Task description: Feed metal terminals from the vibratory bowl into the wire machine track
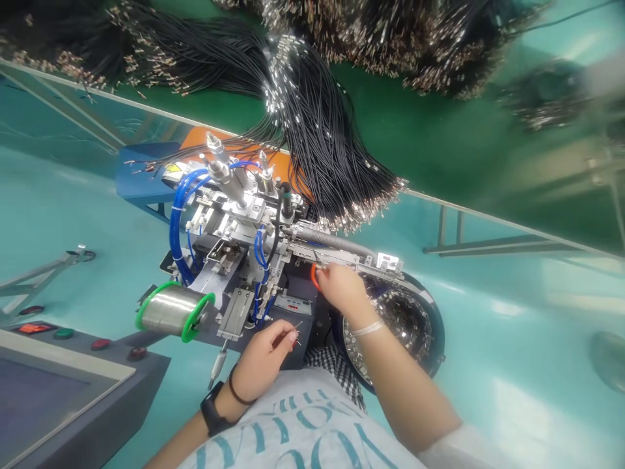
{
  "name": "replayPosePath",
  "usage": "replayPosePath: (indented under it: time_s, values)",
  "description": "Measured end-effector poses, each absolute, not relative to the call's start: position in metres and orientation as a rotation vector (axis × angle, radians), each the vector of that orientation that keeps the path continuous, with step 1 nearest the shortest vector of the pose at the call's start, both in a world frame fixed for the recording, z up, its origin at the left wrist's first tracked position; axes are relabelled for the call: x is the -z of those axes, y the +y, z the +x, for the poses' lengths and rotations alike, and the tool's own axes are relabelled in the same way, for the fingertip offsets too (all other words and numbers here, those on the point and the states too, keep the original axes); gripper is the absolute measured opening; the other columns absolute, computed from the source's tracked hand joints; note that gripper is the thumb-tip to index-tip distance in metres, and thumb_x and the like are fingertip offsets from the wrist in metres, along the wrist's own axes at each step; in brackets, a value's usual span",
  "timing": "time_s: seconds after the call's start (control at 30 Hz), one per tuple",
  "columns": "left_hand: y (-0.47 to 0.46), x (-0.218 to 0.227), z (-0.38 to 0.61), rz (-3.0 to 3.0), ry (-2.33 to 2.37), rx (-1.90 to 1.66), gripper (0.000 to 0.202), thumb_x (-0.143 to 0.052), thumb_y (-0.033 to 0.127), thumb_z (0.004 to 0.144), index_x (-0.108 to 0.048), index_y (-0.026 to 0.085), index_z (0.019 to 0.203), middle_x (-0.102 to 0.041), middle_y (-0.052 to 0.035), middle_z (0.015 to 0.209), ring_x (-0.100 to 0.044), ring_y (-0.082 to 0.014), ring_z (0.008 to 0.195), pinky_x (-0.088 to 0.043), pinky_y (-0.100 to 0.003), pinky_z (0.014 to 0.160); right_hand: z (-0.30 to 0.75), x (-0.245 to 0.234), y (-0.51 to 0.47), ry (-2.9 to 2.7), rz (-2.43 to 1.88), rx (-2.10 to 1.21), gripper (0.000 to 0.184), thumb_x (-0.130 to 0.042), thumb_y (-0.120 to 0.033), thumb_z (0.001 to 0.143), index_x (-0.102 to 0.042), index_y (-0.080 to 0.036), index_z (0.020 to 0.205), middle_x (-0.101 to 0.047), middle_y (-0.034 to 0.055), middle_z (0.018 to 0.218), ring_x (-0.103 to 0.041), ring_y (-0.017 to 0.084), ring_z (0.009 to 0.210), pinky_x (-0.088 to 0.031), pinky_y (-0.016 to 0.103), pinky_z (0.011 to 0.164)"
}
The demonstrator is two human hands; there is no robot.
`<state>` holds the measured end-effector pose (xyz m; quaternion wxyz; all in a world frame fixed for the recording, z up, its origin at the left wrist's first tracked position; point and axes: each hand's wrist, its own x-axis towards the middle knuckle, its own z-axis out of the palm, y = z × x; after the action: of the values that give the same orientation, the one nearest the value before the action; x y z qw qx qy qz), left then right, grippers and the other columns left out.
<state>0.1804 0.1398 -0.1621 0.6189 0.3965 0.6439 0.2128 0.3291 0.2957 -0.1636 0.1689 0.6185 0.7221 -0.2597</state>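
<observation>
**Dozens of metal-tipped black cables [312,143] lying bunched behind the machine [239,228]**

We are pinching a thin wire [294,332] with our left hand [263,361], its grip pressed together over the machine. Our right hand [344,290] is pressing near a metal rail [342,255] beside an orange handle [315,277], though we cannot tell what that grip holds. A vibratory bowl [438,326] is holding many loose metal parts [398,322]. Far bundles are blurring past the frame's top edge.

orange handle [314,277] hidden behind right hand [343,290], wire bundles [209,58] cut off at top
</observation>
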Motion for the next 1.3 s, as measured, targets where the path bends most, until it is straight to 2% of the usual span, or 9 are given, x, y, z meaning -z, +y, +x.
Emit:
replayPosePath:
  time_s: [0.3, 0.5, 0.9, 1.07, 1.17, 1.3]
  values:
    - [0.137, 0.159, 0.183, 0.973, 1.481, -0.448, 0.033, -0.041, 0.048, 0.091, -0.057, 0.02, 0.087, -0.057, 0.0012, 0.075, -0.052, -0.0136, 0.072, -0.039, -0.025, 0.07, 0.285, 0.192, 0.302, 2.153, 1.738, 0.93, 0.038, -0.037, -0.039, 0.089, -0.065, -0.013, 0.09, -0.069, 0.0158, 0.091, -0.066, 0.027, 0.088, -0.049, 0.036, 0.076]
    - [0.138, 0.157, 0.183, 0.97, 1.492, -0.431, 0.032, -0.042, 0.046, 0.091, -0.057, 0.019, 0.086, -0.057, 0.0012, 0.076, -0.053, -0.0133, 0.073, -0.039, -0.025, 0.07, 0.298, 0.186, 0.305, 2.076, 1.76, 0.916, 0.037, -0.038, -0.036, 0.088, -0.066, -0.013, 0.092, -0.069, 0.0166, 0.095, -0.066, 0.03, 0.091, -0.05, 0.039, 0.078]
    - [0.143, 0.155, 0.189, 1.013, 1.485, -0.421, 0.033, -0.042, 0.047, 0.09, -0.06, 0.02, 0.087, -0.058, 0.0003, 0.074, -0.053, -0.0151, 0.071, -0.04, -0.026, 0.069, 0.348, 0.166, 0.3, 1.933, 1.798, 0.801, 0.038, -0.038, -0.035, 0.088, -0.067, -0.012, 0.095, -0.068, 0.0174, 0.098, -0.065, 0.029, 0.092, -0.049, 0.036, 0.077]
    - [0.142, 0.154, 0.192, 1.013, 1.47, -0.409, 0.032, -0.041, 0.047, 0.091, -0.059, 0.02, 0.087, -0.057, -0.0002, 0.074, -0.053, -0.0157, 0.073, -0.04, -0.027, 0.07, 0.345, 0.168, 0.29, 1.984, 1.801, 0.821, 0.038, -0.038, -0.039, 0.089, -0.066, -0.014, 0.092, -0.069, 0.0148, 0.094, -0.066, 0.027, 0.087, -0.047, 0.034, 0.074]
    - [0.142, 0.155, 0.192, 0.993, 1.491, -0.426, 0.031, -0.042, 0.047, 0.09, -0.057, 0.02, 0.087, -0.056, 0.0003, 0.075, -0.053, -0.0149, 0.073, -0.039, -0.026, 0.07, 0.349, 0.168, 0.278, 2.048, 1.772, 0.931, 0.036, -0.038, -0.04, 0.09, -0.064, -0.016, 0.09, -0.069, 0.0121, 0.09, -0.065, 0.023, 0.08, -0.044, 0.029, 0.068]
    - [0.143, 0.164, 0.19, 0.879, 1.591, -0.575, 0.032, -0.05, 0.049, 0.086, -0.049, 0.018, 0.075, -0.046, 0.0032, 0.067, -0.045, -0.0117, 0.065, -0.036, -0.024, 0.064, 0.354, 0.161, 0.251, 2.133, 1.73, 1.159, 0.035, -0.037, -0.044, 0.092, -0.062, -0.018, 0.09, -0.068, 0.0065, 0.082, -0.062, 0.017, 0.071, -0.037, 0.024, 0.058]
